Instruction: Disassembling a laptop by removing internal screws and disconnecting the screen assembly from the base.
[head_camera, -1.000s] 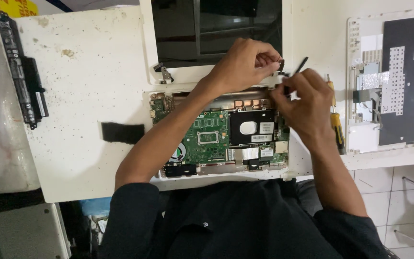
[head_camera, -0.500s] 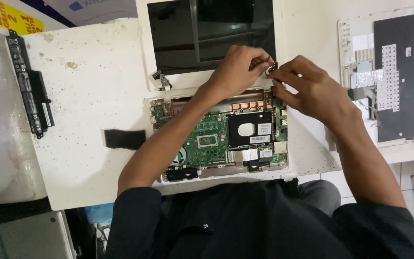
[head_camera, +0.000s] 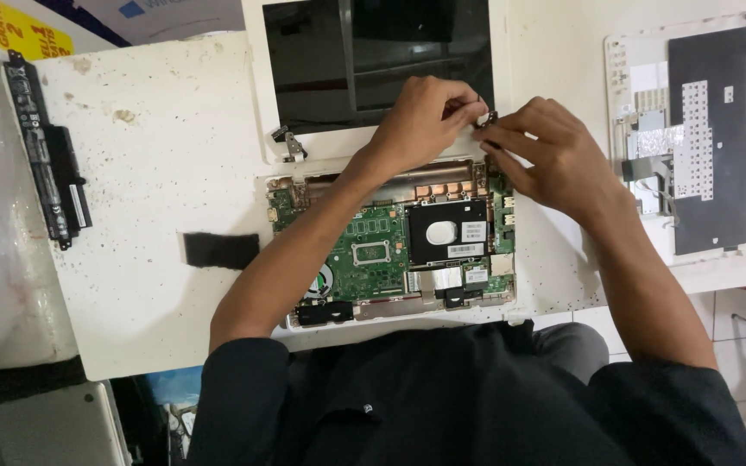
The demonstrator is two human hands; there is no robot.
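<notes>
An opened white laptop base (head_camera: 304, 185) lies in front of me, with its green circuit board (head_camera: 373, 250) and black drive (head_camera: 446, 231) exposed. Its dark screen panel (head_camera: 373, 60) lies flat beyond it. My left hand (head_camera: 425, 121) and my right hand (head_camera: 554, 160) meet at the small metal right hinge (head_camera: 487, 119), at the screen's lower right corner. The fingertips of both hands pinch it. The left hinge (head_camera: 291, 145) stands free.
A long black battery (head_camera: 45, 164) lies at the left edge of the white table (head_camera: 131, 173). A black pad (head_camera: 220, 250) sits left of the base. The removed keyboard cover (head_camera: 692, 138) lies face down at the right. Tiled floor shows at the lower right.
A thin dark tool seen at my right hand one second ago no longer shows. Both hands have stayed at the right hinge, with their fingertips drawn closer together.
</notes>
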